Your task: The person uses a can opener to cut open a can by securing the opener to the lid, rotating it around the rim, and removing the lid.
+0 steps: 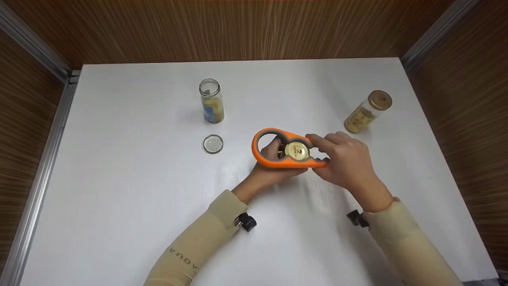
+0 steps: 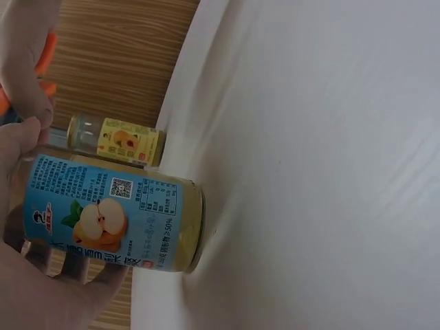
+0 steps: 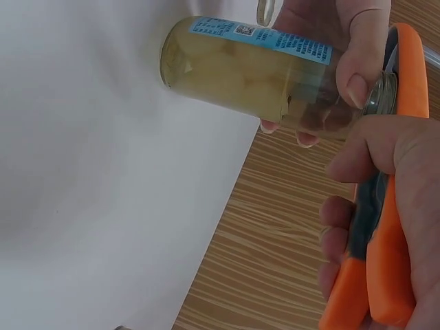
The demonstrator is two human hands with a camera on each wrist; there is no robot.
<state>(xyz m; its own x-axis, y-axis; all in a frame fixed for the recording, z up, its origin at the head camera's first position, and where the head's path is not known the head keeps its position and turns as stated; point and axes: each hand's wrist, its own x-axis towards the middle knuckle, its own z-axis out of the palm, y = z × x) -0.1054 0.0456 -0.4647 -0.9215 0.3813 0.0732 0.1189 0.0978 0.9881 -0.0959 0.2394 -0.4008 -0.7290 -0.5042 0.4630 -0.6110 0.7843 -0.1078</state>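
My left hand (image 1: 274, 174) grips a glass jar (image 2: 103, 213) with a blue fruit label and pale chunks inside. The jar's gold lid (image 1: 297, 151) faces up between the arms of an orange jar opener (image 1: 274, 163), whose grey inner lining surrounds it. From the right, my right hand (image 1: 345, 159) holds the opener's two handles, fingers curled over them. In the right wrist view, the opener (image 3: 412, 75) sits across the lid end of the jar, and the left thumb (image 3: 359, 82) presses near the jar's neck.
An uncapped jar (image 1: 213, 105) with a blue label stands at the back left, its loose lid (image 1: 213, 143) lying in front of it. To the back right is a gold-capped jar (image 1: 359, 117) with a yellow label. Wood-grain panels (image 1: 238, 31) border the white table (image 1: 119, 159).
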